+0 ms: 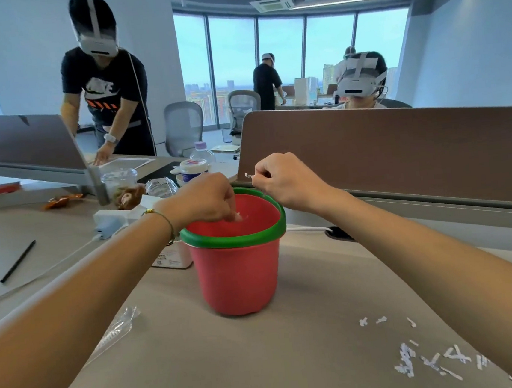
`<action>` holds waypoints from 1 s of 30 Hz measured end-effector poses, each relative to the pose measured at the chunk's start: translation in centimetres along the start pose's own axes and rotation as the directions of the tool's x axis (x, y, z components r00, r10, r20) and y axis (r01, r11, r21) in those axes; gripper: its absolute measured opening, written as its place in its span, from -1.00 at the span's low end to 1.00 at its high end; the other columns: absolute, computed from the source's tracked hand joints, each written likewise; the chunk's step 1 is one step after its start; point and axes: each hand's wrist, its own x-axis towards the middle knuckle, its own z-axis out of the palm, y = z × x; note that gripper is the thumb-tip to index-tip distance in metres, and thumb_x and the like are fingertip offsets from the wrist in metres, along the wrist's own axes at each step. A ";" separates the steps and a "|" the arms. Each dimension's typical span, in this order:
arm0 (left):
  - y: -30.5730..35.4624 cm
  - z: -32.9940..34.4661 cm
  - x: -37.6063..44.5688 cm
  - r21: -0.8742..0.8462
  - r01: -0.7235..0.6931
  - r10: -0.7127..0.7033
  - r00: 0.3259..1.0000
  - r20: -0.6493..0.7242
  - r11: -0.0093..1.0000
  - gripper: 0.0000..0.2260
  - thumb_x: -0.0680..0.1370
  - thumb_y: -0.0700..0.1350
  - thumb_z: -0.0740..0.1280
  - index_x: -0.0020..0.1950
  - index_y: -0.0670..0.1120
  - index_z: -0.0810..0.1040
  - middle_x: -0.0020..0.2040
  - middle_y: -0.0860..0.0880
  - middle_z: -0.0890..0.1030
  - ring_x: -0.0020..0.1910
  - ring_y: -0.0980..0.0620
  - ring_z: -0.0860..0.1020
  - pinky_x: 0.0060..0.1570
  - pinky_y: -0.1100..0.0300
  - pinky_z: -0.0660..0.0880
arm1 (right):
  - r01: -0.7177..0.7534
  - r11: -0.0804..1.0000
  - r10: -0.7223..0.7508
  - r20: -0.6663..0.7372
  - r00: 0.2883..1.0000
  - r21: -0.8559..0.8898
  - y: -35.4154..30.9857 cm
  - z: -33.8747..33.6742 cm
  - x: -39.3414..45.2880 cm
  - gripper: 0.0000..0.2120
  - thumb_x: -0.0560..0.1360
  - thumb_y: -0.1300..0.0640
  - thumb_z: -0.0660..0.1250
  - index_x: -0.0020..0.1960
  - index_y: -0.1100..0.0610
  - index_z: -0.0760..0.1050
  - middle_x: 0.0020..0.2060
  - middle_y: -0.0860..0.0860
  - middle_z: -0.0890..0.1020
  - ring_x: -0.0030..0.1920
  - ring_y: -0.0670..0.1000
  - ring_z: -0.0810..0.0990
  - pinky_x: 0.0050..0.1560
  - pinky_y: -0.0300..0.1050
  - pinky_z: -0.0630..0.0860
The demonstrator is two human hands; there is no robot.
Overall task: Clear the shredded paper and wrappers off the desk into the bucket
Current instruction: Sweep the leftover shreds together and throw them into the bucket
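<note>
A red bucket (239,276) with a green rim stands in the middle of the desk. My left hand (205,200) hangs over its opening, fingertips pointing down and pinching small white paper bits inside the rim. My right hand (284,180) hovers just beyond the far right rim and pinches a small white paper scrap (247,175). Several shredded paper strips (433,358) lie on the desk at the lower right. A clear plastic wrapper (117,327) lies to the left of the bucket.
A brown divider panel (401,154) runs behind the bucket. Left of the bucket sit a white box (173,256), a charger (109,222), bottles, a jar and snack packets. A black pen (17,262) lies far left. Other people wearing headsets work at neighbouring desks.
</note>
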 end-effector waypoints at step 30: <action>2.6 -1.4 -5.0 -0.005 -0.073 0.069 0.969 -0.237 0.997 -0.84 0.53 0.01 0.33 0.04 0.12 0.68 -0.16 0.16 0.58 -0.03 0.04 0.59 -0.02 0.08 0.55 | 0.098 0.976 -0.018 0.376 0.926 -0.197 -1.6 -2.5 -1.1 -0.67 0.58 0.13 0.31 0.33 -0.01 0.59 0.17 -0.09 0.71 0.19 -0.07 0.63 0.20 -0.17 0.50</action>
